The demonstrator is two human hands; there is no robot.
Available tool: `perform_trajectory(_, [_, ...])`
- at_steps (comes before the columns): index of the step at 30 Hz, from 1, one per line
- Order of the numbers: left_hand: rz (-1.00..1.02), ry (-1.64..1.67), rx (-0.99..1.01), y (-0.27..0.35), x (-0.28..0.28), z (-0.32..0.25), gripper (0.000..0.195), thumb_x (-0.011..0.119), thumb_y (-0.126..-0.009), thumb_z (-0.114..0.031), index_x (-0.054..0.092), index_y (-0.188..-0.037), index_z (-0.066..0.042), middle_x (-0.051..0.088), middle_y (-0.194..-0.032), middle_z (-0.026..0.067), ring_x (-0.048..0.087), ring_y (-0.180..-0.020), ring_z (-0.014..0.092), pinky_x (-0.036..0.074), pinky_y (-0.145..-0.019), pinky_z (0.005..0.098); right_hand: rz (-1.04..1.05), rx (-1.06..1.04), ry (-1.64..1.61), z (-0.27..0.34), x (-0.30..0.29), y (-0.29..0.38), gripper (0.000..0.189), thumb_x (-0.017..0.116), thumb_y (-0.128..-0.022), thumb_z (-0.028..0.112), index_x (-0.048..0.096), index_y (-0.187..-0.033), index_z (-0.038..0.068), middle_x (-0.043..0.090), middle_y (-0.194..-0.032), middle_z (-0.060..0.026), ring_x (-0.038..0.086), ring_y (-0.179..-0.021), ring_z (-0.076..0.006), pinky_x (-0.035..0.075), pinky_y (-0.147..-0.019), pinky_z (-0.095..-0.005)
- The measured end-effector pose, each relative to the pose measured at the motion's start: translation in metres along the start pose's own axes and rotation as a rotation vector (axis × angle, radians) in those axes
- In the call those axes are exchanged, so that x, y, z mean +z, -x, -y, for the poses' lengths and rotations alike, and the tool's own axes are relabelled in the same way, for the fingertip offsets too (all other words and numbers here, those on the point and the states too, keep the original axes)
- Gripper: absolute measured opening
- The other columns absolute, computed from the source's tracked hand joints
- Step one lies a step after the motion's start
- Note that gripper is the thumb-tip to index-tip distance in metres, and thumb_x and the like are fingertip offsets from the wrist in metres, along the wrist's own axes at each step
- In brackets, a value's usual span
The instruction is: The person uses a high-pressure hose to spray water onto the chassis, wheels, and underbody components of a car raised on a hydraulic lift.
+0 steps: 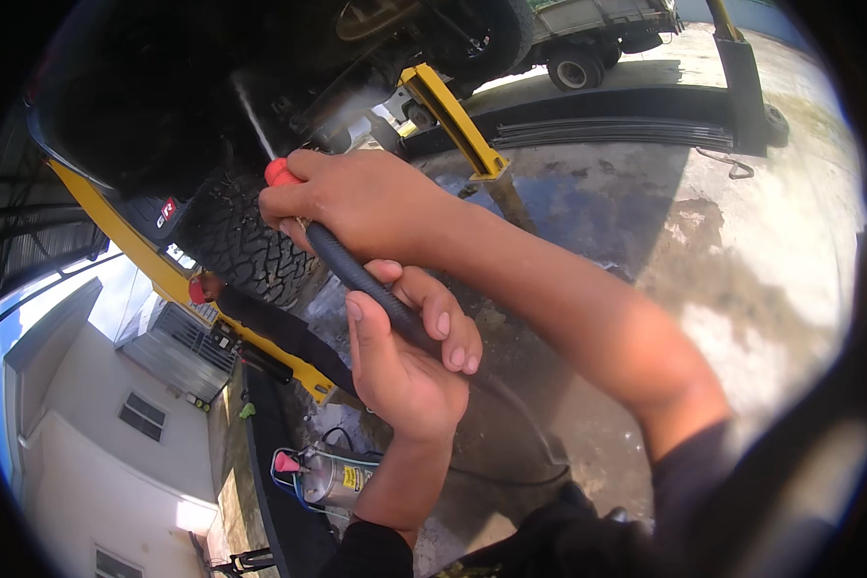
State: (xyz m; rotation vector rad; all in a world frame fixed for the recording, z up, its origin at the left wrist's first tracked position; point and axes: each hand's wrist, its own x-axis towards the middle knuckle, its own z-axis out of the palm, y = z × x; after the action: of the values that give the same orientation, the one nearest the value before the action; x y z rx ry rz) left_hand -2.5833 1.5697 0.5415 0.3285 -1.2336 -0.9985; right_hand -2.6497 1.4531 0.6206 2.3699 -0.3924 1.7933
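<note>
My right hand (pixel 365 199) is closed around a red spray nozzle (pixel 280 173) at the end of a black rubber hose (pixel 347 264). From the nozzle a thin white water jet (pixel 253 115) shoots up into the dark underside of a raised vehicle (pixel 173 94). Lower down, my left hand (pixel 419 361) cradles the hose between thumb and curled fingers, palm up. Behind the nozzle hangs a knobbly tyre (pixel 253 246), beside a mud flap (pixel 160 217). Mist drifts around the underbody, whose details are mostly lost in shadow.
Yellow lift posts (pixel 448 119) stand on the wet concrete floor (pixel 549 209). At left, another person (pixel 282 325) in dark clothes and a red cap is by a post. Below are a metal tank (pixel 332 473) with hoses and the trailing hose. A truck (pixel 585 50) is parked beyond.
</note>
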Motion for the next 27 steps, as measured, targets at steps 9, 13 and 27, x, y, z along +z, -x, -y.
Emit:
perform_trajectory(9, [0.128,0.068,0.010,-0.028,-0.035,0.033,0.041,0.033,-0.116,-0.053,0.044,-0.129,-0.016,0.037,-0.072,-0.0016,0.027,-0.043,0.007,0.026,-0.037,0.0245,0.107,-0.064,-0.104,-0.037,0.032,-0.001,0.016,0.066,-0.090,0.028,0.071,-0.103,0.020,0.065,-0.105,-0.0139,0.073,-0.087,-0.0346,0.056,-0.074,-0.0456])
perform_trajectory(13, [0.129,0.059,0.006,-0.055,-0.049,0.047,0.041,0.033,-0.116,-0.054,0.043,-0.130,-0.016,0.037,-0.072,-0.0015,0.026,-0.043,0.007,0.025,-0.037,0.0244,0.120,-0.029,-0.090,-0.069,0.042,-0.009,0.016,0.063,-0.093,0.028,0.071,-0.103,0.019,0.065,-0.108,-0.0152,0.073,-0.087,-0.0350,0.057,-0.075,-0.0453])
perform_trajectory(27, [0.034,0.104,0.010,-0.116,-0.040,0.077,0.048,0.033,-0.114,-0.058,0.043,-0.128,-0.013,0.038,-0.071,0.0005,0.029,-0.045,0.009,0.028,-0.041,0.0272,-0.046,-0.068,-0.040,-0.137,0.037,-0.029,0.019,0.061,-0.090,0.026,0.072,-0.101,0.014,0.067,-0.100,-0.0170,0.074,-0.080,-0.0343,0.057,-0.072,-0.0454])
